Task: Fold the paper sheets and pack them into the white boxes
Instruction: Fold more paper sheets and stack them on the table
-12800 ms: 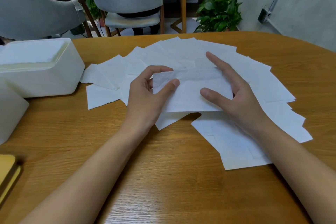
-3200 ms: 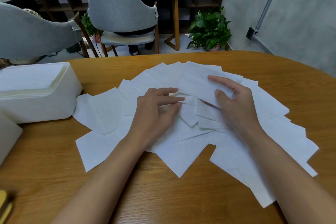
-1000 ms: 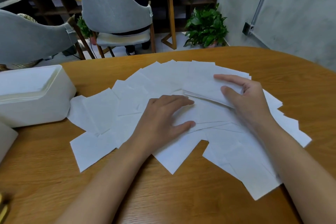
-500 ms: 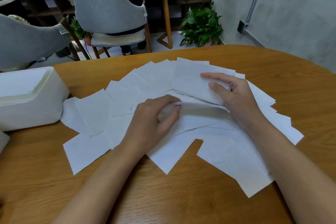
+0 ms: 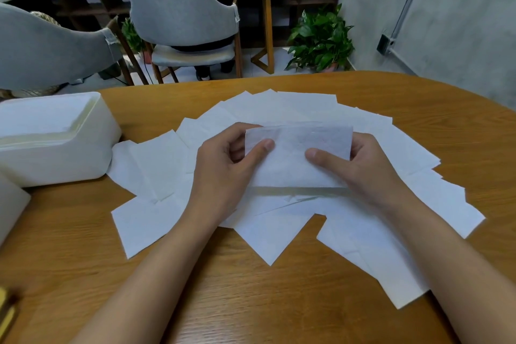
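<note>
Left grip [image 5: 223, 167] pinches the left edge of one paper sheet [image 5: 296, 159], thumb on the near face, fingers curled behind it; right grip [image 5: 360, 167] pinches the right edge the same way. Both are clamped on that sheet, held clear of the pile at the centre, with a shadow strip under its lower edge. Beneath it, loose sheets [image 5: 156, 220] fan over the bench [image 5: 251, 301], overlapping from 8 o'clock round to 4 o'clock. An open-topped white box [image 5: 55, 153] stands at 9 o'clock, just beside the fan's edge; a second white box [image 5: 11, 209] shows partly at 8 o'clock. Beyond the bench are a grey chair [image 5: 181, 8] at 12 o'clock and a potted plant [image 5: 321, 39] at 1 o'clock
</note>
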Motion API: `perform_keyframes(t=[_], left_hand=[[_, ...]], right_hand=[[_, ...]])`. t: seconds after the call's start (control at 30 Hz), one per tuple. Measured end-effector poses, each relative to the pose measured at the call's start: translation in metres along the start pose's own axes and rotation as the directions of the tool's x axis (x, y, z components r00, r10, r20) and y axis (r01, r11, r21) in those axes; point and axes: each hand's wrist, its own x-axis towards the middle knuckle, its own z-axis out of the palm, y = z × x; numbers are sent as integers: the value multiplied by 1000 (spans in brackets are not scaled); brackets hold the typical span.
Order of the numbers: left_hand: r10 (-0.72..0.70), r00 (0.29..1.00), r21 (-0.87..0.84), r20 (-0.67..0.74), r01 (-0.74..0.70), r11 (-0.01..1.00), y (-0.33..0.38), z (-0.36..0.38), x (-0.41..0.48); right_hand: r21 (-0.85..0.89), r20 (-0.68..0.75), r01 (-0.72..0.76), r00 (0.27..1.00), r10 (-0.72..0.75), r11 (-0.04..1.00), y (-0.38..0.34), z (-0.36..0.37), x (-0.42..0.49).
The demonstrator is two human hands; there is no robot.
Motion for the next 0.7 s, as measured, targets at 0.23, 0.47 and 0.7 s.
perform_keyframes(t=[0.23,0.47,0.7], left_hand=[[-13,996,88,-84,21,996,0,8,-3],[-113,993,-110,45,117,987,6,13,-6],[80,994,150,-73,-68,986,-5,21,-8]], right_hand=[[43,31,80,996,-81,996,-4,0,0],[59,26,153,988,-154,987,-3,-8,6],[-156,44,106,994,-101,982,2,-15,6]])
